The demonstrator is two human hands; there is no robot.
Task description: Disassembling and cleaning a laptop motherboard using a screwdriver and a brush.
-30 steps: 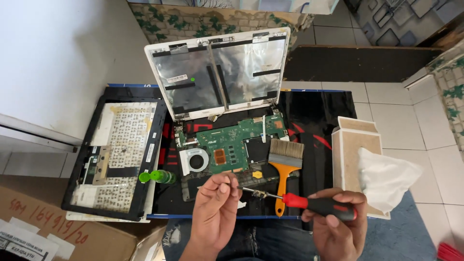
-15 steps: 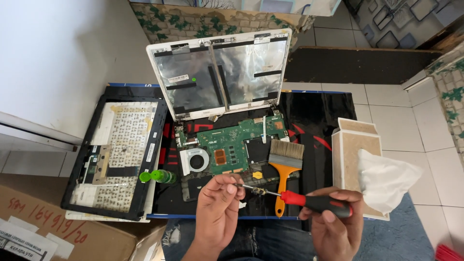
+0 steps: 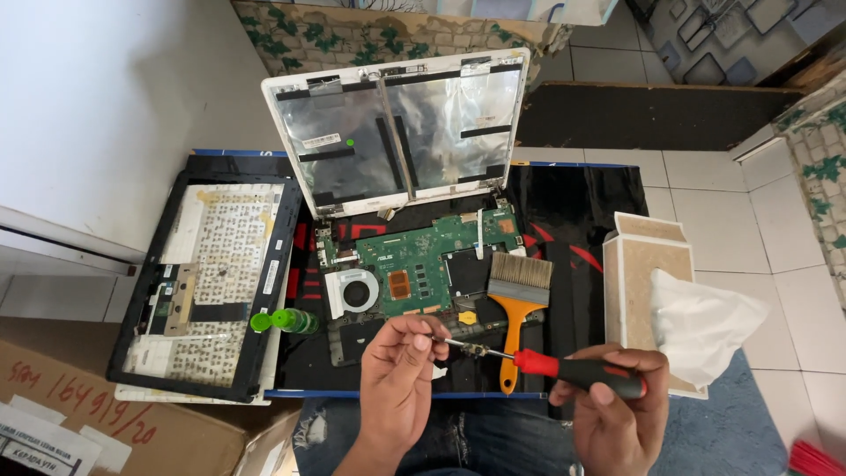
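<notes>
Two hands work together: right hand (image 3: 617,405) grips red-black screwdriver (image 3: 564,368), left hand (image 3: 401,370) pinches its tip beside beige tissue box (image 3: 648,282).

My left hand (image 3: 398,375) and right hand (image 3: 615,398) are bare, with no gloves, rings or watch showing, and my forearms carry no sleeves. Near the bottom edge, under the hands, my lap is in dark blue jeans (image 3: 493,441), with a frayed rip at the left knee.
</notes>
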